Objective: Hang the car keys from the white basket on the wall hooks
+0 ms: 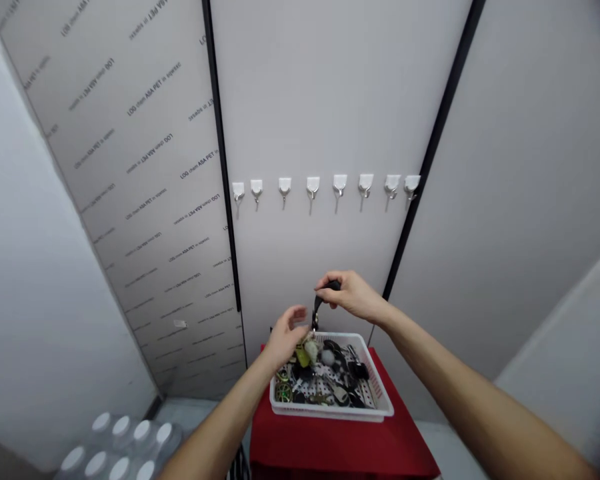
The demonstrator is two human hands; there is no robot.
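Observation:
My right hand (353, 295) is raised over a white basket (380, 400) and pinches the top of a black keychain strap (319, 307) that hangs down from its fingers. My left hand (286, 333) is just left of the dangling strap, fingers curled, close to its lower end and to a yellow and pale charm (306, 352) at the basket's back edge. The basket holds several keys, rings and dark fobs. On the wall above, a row of several white adhesive hooks (313, 187) hangs bare.
The basket rests on a red-covered stand (340, 447) against the grey panel wall. Black vertical strips (223, 167) divide the wall panels. Several white-capped bottles (120, 447) stand on the floor at lower left.

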